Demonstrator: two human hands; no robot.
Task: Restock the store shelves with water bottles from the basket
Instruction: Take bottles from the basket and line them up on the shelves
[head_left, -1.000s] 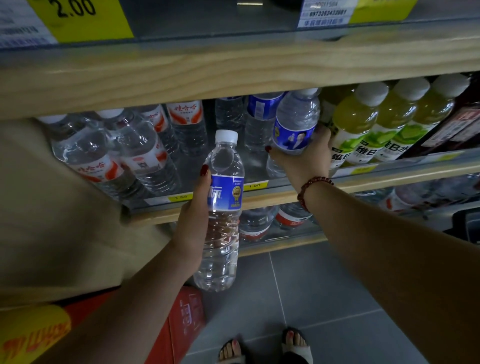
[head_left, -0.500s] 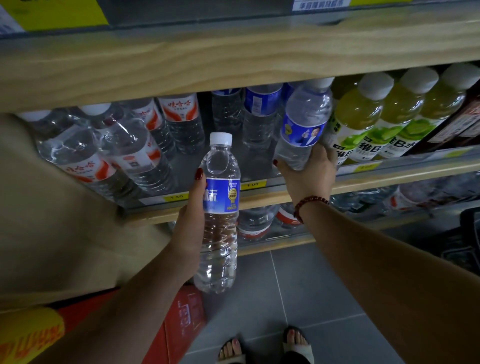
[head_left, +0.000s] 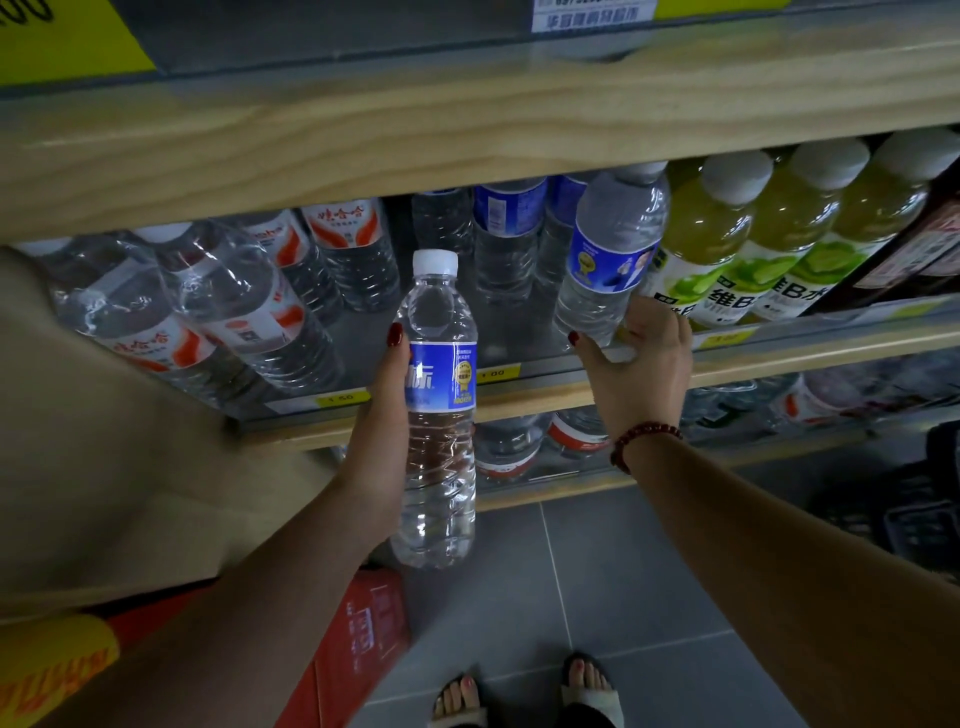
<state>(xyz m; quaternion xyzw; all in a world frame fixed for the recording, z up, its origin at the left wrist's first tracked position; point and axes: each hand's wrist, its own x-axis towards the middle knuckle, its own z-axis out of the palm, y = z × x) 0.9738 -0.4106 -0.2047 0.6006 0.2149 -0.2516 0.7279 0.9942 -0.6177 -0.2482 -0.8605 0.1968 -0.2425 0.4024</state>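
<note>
So the left hand (head_left: 382, 415) is wrapped around a water bottle (head_left: 439, 410), holding it upright out in front of the middle shelf (head_left: 519, 402), not on it. It's a clear ribbed plastic bottle with a white cap and a blue label that has white characters and a little gold seal on it, and it looks full.

The right hand (head_left: 636, 358) is at the shelf's front edge, fingers spread loosely around the base of a second blue-label bottle (head_left: 610, 260). That one sits on the shelf, tilted with its cap leaning toward the wooden board above (head_left: 467, 130). The thumb and fingers are at the bottle's bottom, but I can't tell whether it's an actual grip or just a touch. There's a dark red bead bracelet (head_left: 641, 441) on that wrist.

Counting relative to the tilted bottle: behind it, deeper in the shelf, I can make out 2 more blue-label ones (head_left: 511, 228), and there may be more hidden. To its right stand 3 yellow-green drink bottles (head_left: 748, 249) with white caps and green labels, the nearest just beside it. Off to its left is a bunch of red-and-white label water bottles (head_left: 249, 312), at least 4 visible, leaning at angles.

Below that shelf there's another row with a couple of red-label bottles (head_left: 540, 441) showing. Yellow price tags (head_left: 496, 373) run along the shelf's front strip.
</note>
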